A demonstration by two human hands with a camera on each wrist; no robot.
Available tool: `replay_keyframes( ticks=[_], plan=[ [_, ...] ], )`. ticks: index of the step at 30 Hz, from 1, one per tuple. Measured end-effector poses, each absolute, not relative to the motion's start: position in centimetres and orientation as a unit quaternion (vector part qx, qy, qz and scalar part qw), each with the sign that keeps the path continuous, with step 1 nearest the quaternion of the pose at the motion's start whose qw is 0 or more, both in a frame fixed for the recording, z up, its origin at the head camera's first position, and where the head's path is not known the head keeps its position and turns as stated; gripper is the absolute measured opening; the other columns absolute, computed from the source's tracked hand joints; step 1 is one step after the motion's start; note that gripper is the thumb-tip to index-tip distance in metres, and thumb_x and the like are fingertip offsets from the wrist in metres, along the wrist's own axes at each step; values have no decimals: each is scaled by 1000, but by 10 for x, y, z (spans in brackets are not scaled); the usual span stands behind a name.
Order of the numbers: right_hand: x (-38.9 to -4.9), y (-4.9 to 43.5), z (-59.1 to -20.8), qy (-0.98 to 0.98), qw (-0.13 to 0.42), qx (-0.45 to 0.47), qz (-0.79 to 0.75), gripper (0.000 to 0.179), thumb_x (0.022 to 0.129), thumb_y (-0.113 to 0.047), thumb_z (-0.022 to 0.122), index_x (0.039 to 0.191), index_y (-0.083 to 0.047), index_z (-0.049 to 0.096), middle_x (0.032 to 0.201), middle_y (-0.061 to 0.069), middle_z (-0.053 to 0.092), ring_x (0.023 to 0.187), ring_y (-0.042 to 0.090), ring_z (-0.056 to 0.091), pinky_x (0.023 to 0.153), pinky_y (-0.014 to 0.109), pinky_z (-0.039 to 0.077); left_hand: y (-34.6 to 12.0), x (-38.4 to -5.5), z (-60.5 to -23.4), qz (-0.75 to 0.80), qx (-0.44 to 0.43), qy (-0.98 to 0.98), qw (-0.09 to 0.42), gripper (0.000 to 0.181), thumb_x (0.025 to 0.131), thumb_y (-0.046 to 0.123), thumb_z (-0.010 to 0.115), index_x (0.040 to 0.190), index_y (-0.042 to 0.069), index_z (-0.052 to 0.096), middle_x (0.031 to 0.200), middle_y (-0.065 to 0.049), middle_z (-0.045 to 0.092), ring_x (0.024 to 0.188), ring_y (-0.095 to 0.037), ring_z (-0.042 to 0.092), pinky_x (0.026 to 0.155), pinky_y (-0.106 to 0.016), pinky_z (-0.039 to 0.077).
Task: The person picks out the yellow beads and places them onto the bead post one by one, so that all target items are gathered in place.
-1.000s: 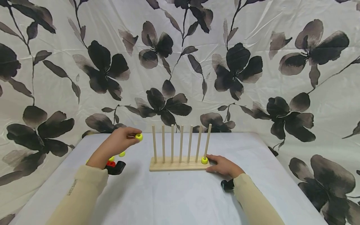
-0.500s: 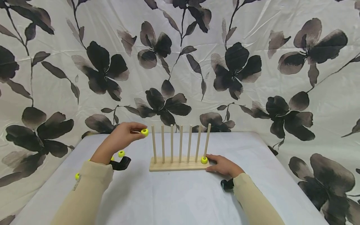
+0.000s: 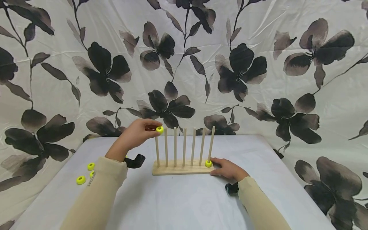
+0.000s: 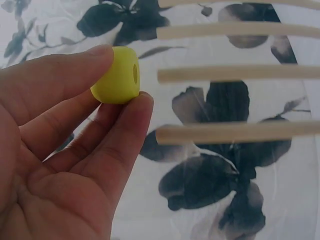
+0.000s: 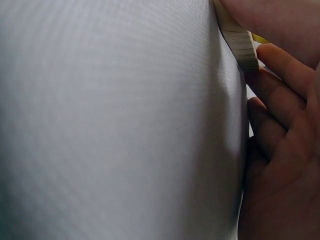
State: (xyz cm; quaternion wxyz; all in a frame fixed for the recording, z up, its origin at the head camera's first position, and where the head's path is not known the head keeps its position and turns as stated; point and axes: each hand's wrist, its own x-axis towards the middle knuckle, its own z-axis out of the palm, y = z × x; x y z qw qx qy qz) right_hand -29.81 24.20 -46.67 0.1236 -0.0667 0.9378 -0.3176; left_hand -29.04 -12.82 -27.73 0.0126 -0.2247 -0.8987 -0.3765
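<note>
My left hand pinches a yellow bead between thumb and fingertips, up at the height of the peg tops. In the left wrist view the bead has its hole facing the rounded ends of the pegs, with a gap between. The wooden peg stand has a row of several upright pegs. Another yellow bead sits at the foot of its rightmost peg. My right hand grips the stand's right end, thumb in front and fingers behind; the right wrist view shows the base's end between them.
Loose yellow beads lie on the white-covered table at the left, partly hidden by my left sleeve. A floral cloth hangs behind the table. Black wrist cameras sit below both wrists.
My left hand has moved right and up with the yellow bead, from left of the stand to its leftmost pegs. More loose beads show behind the sleeve. My right hand has stayed put.
</note>
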Motion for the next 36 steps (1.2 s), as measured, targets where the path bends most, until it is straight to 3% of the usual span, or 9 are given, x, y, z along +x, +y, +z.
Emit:
replay_keyframes(
  ticks=[36],
  plan=[
    [-298,241,-466,939,125,-67,-313,77,78,-46,76,146,-25,46,152,6,43,142,35,34,113,60,29,-54,-307,-263,-399,-276,-874,2,33,91,17,67,123,11,65,115,-4,67,105,-18,64,93,-36,54]
  ],
)
